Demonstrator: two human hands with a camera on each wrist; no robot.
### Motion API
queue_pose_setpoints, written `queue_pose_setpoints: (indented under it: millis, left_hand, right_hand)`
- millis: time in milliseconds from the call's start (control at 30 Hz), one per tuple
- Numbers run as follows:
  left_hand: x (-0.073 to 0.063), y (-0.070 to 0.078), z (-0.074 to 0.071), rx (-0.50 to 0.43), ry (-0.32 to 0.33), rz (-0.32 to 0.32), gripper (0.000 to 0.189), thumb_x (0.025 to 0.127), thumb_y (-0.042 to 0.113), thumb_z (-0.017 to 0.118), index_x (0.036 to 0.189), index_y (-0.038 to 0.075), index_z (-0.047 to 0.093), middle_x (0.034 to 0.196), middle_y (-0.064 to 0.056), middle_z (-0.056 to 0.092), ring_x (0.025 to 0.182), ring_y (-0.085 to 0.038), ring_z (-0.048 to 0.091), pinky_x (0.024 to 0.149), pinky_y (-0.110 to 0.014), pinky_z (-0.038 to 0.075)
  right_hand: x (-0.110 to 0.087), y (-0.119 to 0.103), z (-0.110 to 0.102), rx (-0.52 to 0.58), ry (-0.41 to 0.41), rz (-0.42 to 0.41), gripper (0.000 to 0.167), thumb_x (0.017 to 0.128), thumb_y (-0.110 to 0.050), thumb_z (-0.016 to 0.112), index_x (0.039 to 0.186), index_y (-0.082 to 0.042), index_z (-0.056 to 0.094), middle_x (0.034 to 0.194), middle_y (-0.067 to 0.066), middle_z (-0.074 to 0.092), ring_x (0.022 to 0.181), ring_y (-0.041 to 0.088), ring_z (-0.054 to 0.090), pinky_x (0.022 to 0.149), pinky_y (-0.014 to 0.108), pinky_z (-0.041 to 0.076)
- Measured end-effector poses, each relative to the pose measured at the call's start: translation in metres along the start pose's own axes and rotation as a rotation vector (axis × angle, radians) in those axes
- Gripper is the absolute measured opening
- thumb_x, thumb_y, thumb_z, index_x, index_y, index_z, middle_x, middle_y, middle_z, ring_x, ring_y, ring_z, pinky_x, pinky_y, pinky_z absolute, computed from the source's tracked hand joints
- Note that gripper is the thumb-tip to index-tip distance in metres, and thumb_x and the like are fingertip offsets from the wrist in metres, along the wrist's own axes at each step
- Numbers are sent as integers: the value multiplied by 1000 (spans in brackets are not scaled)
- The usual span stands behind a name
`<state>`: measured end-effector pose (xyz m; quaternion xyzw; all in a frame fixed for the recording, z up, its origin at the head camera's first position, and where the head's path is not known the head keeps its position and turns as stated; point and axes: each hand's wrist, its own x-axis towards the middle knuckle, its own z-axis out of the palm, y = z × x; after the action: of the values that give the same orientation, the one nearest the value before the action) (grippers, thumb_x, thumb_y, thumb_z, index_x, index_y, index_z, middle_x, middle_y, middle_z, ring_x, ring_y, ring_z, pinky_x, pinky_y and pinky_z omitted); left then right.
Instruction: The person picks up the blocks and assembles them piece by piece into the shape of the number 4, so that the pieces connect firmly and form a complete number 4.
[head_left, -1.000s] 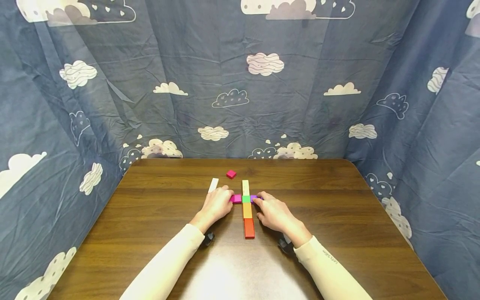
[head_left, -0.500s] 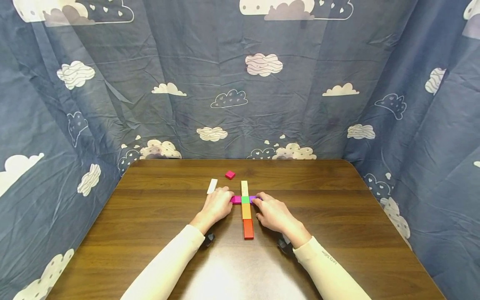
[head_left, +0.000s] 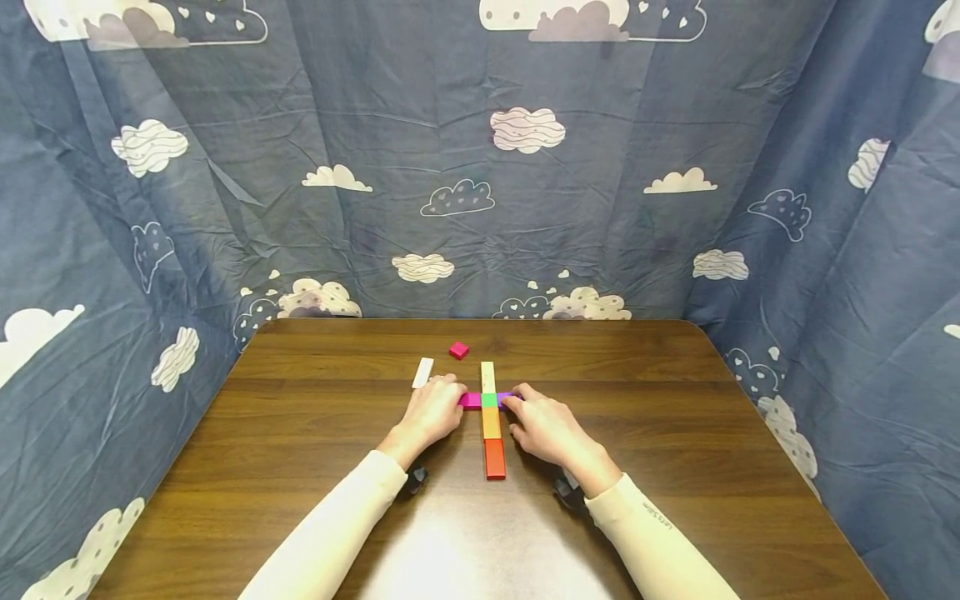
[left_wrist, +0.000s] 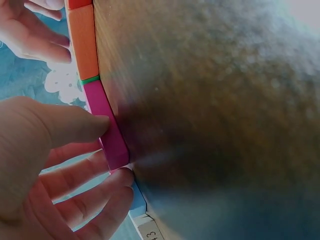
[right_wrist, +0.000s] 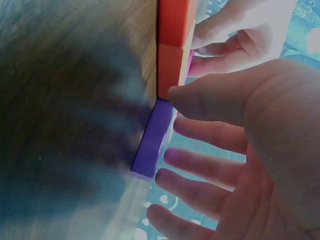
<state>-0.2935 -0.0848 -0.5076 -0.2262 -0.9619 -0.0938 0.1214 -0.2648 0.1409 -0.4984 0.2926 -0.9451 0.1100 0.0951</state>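
Note:
Coloured blocks form a cross on the wooden table: a cream block (head_left: 488,377) at the far end, a green block (head_left: 489,401) in the centre, then an orange block (head_left: 491,423) and a red block (head_left: 495,458) nearer. My left hand (head_left: 435,408) holds the magenta block (left_wrist: 106,125), the cross's left arm, thumb on its near side and fingers round its outer end and far side. A purple block (right_wrist: 152,140) makes the right arm. Beside it is my right hand (head_left: 551,427), with fingers extended and spread along its far side; its thumb tip lies near the orange-purple joint.
A white block (head_left: 423,372) lies beyond my left hand, and a pink-red block (head_left: 459,351) sits farther back. Part of a blue block (left_wrist: 139,197) shows beyond my left fingers. A cloud-patterned curtain (head_left: 450,150) stands behind the table (head_left: 615,358).
The head view has shifted very slightly, so things appear a little farther left. Both hands stay at the cross with almost the same pose, and the blocks keep their arrangement.

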Motion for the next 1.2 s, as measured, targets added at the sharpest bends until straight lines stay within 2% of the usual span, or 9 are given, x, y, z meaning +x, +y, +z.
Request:
queue_pose_setpoints:
  millis: [267,667,1200]
  left_hand:
    - [-1,0,0,-4,0,-5,14,81,8,72,93,13,77,84,-2,60,85,-29,64,70,-46,52]
    - [-2,-2,0,-47,12,-2,18,82,14,74,99,14,77,86,0,60,82,-26,62,67,-43,51]
    - [-3,-3,0,-60,16,-3,19,82,13,75,101,14,77,87,-1,60,85,-27,62,67,-45,52]
  right_hand:
    - [0,1,0,18,21,-10,35,84,-15,78,118,-10,70,120,11,60,107,29,62,82,51,54]
    - [-2,0,0,6,4,-19,37,85,-16,77,120,-10,69,119,10,61,106,30,62,80,51,54]
    - [-1,1,-1,-6,-12,-20,39,84,-18,79,122,-10,69,121,10,60,107,30,62,81,51,54]
